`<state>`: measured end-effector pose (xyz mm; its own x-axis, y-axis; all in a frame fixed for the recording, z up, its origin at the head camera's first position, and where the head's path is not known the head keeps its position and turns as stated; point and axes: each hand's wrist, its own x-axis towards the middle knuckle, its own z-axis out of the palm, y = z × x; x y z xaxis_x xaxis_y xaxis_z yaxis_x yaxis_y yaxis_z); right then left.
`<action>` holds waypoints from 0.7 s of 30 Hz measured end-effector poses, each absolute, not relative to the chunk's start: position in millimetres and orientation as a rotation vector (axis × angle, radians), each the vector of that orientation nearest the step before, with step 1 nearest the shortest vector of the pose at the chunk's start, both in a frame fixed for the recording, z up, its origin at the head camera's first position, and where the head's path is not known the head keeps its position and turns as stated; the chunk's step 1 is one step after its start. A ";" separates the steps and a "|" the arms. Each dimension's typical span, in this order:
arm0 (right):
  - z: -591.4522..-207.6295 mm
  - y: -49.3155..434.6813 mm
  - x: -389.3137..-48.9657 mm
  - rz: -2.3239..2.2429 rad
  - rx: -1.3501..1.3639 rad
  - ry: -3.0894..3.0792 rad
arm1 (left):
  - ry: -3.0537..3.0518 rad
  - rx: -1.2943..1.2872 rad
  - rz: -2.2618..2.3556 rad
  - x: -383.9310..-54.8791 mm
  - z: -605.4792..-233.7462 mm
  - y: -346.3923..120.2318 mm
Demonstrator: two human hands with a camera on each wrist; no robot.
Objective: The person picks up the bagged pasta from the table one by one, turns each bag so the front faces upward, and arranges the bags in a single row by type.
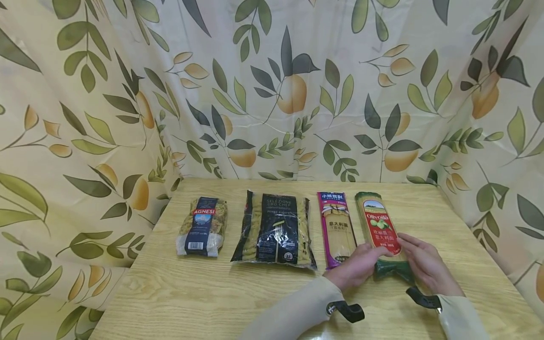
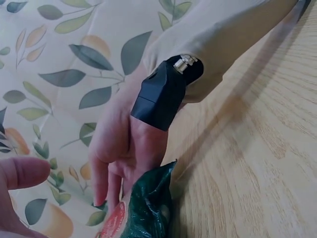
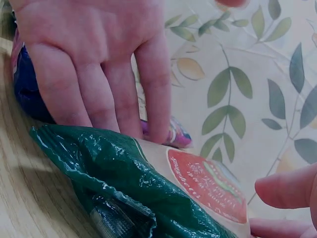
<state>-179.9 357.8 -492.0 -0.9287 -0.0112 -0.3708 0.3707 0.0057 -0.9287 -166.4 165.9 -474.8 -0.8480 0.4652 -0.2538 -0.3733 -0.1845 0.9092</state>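
Observation:
A spaghetti packet [image 1: 380, 231] with green ends and a red label lies on the table, its top tilted slightly left. My left hand [image 1: 354, 267] rests along its lower left side, the thumb reaching toward the label. On the other side my right hand [image 1: 427, 264] touches the lower right edge. In the right wrist view the left hand [image 3: 99, 64] has fairly straight fingers against the packet's side. The left wrist view shows the right hand [image 2: 124, 134] beside the green end, fingers extended. A purple pasta packet [image 1: 337, 226] lies just left of the left hand.
A large black penne bag [image 1: 278, 231] lies mid-table, with a smaller blue-labelled Agnesi pasta bag [image 1: 204, 226] farther left. The wooden table [image 1: 191, 297] meets a leaf-and-fruit patterned curtain [image 1: 272, 141] at the back and sides.

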 end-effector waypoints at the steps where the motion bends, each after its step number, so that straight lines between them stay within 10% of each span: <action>1: -492.3 357.8 -180.2 -2.008 0.367 2.013 | 1.564 0.112 2.062 -166.3 -474.5 165.1; 21: -481.2 355.7 -175.9 -2.230 0.337 1.902 | 1.772 0.201 1.948 -166.4 -462.6 139.1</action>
<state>-175.9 355.7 -481.2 -0.9558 0.0019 -0.2939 0.2899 -0.1583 -0.9439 -166.4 139.1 -462.6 -0.8665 0.4497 -0.2166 -0.2582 -0.0324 0.9656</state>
